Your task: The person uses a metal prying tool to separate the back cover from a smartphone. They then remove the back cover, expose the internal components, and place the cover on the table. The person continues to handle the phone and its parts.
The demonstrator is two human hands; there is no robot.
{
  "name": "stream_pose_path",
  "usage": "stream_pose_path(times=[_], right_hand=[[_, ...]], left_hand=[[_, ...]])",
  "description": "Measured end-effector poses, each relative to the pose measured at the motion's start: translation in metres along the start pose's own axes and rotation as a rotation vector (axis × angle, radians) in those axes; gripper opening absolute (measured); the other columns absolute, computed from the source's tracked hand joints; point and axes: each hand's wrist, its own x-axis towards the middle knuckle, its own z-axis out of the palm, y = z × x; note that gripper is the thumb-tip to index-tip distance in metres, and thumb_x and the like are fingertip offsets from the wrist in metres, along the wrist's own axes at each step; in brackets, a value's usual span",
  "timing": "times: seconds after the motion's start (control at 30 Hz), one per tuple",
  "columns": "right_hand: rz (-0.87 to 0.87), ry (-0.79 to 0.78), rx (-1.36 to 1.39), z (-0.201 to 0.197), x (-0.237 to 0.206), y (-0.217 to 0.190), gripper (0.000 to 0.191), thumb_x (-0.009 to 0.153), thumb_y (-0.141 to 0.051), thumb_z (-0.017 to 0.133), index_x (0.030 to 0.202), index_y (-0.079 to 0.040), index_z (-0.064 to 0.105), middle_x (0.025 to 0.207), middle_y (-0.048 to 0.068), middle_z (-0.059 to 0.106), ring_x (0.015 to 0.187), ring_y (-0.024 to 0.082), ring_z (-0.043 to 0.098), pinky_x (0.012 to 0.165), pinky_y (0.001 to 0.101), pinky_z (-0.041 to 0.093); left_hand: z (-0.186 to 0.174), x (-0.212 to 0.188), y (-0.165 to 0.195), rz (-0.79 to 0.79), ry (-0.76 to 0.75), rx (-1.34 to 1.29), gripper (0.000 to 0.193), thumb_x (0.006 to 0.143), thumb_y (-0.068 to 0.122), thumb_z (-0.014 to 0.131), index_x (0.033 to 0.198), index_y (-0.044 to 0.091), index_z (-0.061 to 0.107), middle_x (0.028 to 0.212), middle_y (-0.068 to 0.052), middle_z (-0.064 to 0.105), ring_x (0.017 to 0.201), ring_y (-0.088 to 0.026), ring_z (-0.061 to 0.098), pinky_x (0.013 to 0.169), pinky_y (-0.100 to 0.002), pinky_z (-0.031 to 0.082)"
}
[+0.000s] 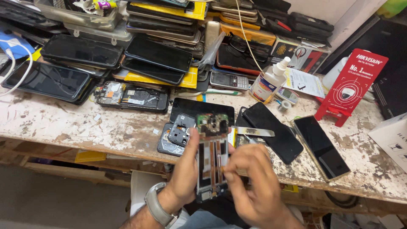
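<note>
The person is holding an opened smartphone with its back cover off, green circuit board and orange flex cables exposed [211, 157], upright above the near edge of the worn, paint-chipped white workbench [63, 123]. The left hand [186, 169], a silver metal wristwatch [157, 208] on its wrist, is gripping the phone along its left side, thumb lying up the edge. The right hand [250, 182] is sitting at the phone's lower right, fingers pinched together against its inner frame; what they are pinching is too small to tell. Just behind the phone a detached dark grey phone back panel with a camera cut-out [178, 135] is lying on the bench, and a flat steel prying blade [253, 132] is resting beside it. Two black glass-fronted phones [296, 140] are lying face up to the right, near a white plastic spray bottle [269, 82].
</note>
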Motion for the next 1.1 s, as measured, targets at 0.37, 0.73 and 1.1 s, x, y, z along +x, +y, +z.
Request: stream_pose_path(times=[0.37, 0.73, 1.1], right_hand=[[0.167, -0.001, -0.182, 0.020, -0.038, -0.002, 0.058, 0.072, -0.038, 0.089, 0.118, -0.011, 0.066, 0.133, 0.020, 0.054, 0.119, 0.037, 0.061, 0.100, 0.0430, 0.051], [0.317, -0.093, -0.155, 0.021, -0.025, -0.006, 0.051, 0.075, -0.029, 0.086, 0.122, -0.016, 0.071, 0.144, 0.022, 0.052, 0.127, 0.040, 0.063, 0.099, 0.0481, 0.054], [0.359, -0.152, -0.188, 0.018, -0.016, -0.012, 0.052, 0.073, -0.027, 0.085, 0.123, -0.017, 0.072, 0.142, 0.022, 0.052, 0.118, 0.038, 0.066, 0.094, 0.0473, 0.055]], left_hand=[[0.016, 0.011, 0.014, 0.218, 0.139, -0.103, 0.079, 0.102, 0.065, 0.022, 0.146, 0.006, 0.049, 0.113, -0.011, 0.066, 0.096, -0.020, 0.071, 0.084, -0.037, 0.060], [0.016, 0.016, 0.005, 0.284, -0.017, -0.158, 0.084, 0.106, 0.070, 0.019, 0.143, -0.001, 0.047, 0.115, -0.018, 0.064, 0.105, -0.025, 0.068, 0.091, -0.040, 0.061], [0.021, 0.015, 0.010, 0.304, 0.044, -0.171, 0.076, 0.103, 0.063, 0.019, 0.151, 0.009, 0.042, 0.114, -0.012, 0.061, 0.101, -0.022, 0.067, 0.085, -0.041, 0.061]])
